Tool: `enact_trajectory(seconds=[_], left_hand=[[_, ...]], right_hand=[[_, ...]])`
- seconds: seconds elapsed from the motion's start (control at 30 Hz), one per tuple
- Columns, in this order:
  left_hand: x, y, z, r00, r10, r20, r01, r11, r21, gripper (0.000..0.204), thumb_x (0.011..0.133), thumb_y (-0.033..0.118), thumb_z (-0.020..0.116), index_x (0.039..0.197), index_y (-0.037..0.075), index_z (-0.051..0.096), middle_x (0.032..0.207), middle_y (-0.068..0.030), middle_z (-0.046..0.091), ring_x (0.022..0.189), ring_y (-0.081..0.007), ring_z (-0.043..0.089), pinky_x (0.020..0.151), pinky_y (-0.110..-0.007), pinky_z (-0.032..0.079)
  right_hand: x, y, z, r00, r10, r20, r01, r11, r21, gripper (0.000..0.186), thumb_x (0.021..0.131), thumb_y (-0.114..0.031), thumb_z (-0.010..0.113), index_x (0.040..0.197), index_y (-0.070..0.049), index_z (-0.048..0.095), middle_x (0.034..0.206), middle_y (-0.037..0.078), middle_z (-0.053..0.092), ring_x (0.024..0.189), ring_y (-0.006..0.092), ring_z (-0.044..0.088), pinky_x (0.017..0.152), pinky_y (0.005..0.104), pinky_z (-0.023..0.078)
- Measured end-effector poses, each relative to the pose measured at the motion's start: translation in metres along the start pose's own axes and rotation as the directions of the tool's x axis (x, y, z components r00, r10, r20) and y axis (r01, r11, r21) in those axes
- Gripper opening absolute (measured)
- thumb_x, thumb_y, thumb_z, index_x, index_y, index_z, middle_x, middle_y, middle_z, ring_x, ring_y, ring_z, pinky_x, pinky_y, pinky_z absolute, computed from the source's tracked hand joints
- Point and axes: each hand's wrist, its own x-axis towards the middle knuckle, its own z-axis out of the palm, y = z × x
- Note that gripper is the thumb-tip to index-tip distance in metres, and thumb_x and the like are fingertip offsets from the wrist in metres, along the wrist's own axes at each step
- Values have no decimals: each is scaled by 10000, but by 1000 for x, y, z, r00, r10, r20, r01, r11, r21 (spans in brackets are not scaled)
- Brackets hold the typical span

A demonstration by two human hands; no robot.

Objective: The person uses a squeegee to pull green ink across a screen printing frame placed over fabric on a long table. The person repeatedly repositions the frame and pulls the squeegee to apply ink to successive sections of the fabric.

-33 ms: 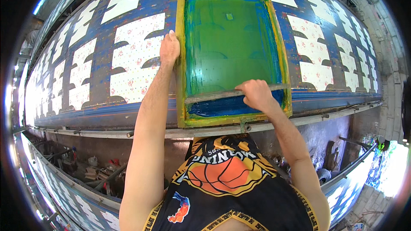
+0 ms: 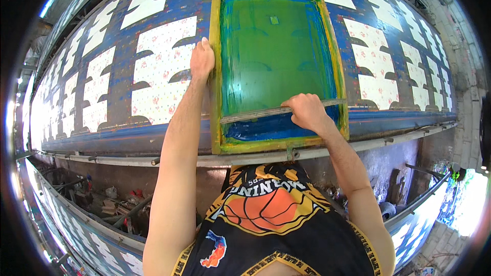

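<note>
A screen-printing frame (image 2: 217, 71) with yellow-smeared rails lies on the long table in front of me. Its green mesh (image 2: 276, 61) has blue ink streaks along the sides. My left hand (image 2: 203, 60) is closed at the frame's left rail, with part of its fingers hidden. In my right hand (image 2: 308, 112) is a squeegee (image 2: 250, 116), held near its right part. The squeegee spans the mesh almost from side to side, tilted a little up to the right. Dark blue ink (image 2: 276, 129) pools between it and the near rail.
White cut fabric pieces (image 2: 161, 66) with small flower and dot prints lie in rows on the blue-stained table (image 2: 125, 138). A metal rail (image 2: 117, 160) edges the table in front of me. Below it, bars and clutter (image 2: 115, 204) fill the left side; another table with pieces lies behind.
My right hand and the squeegee have shifted very slightly away from me, and the squeegee looks sharper. My left hand and the frame are practically unmoved.
</note>
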Motion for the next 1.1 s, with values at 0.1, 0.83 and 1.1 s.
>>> enact_trajectory(seconds=[0.1,0.83,1.1], left_hand=[[7,5,2,1000,-2,-21,4,995,95,592,1162,466,360,1206,-45,656,1222,-323,717,1173,-509,666,1026,-599,505],[3,25,0,997,-42,-59,52,984,169,428,1114,336,528,1169,-63,675,1094,-335,741,1047,-538,687,925,-579,529],[3,27,3,996,-4,-84,18,986,168,449,1118,353,522,1140,-67,679,1074,-335,743,1023,-536,694,910,-577,532]], right_hand=[[36,33,-19,1000,19,-11,-20,999,-46,395,779,-33,730,1136,-157,844,1039,134,820,960,354,793,828,507,636],[341,247,-52,881,-35,-473,-56,982,-178,212,870,-126,736,1049,-172,839,953,133,813,925,353,810,815,526,656],[367,257,-41,914,88,-395,-182,961,-207,402,903,-180,755,1291,-257,829,1052,101,836,968,332,812,836,511,661]])
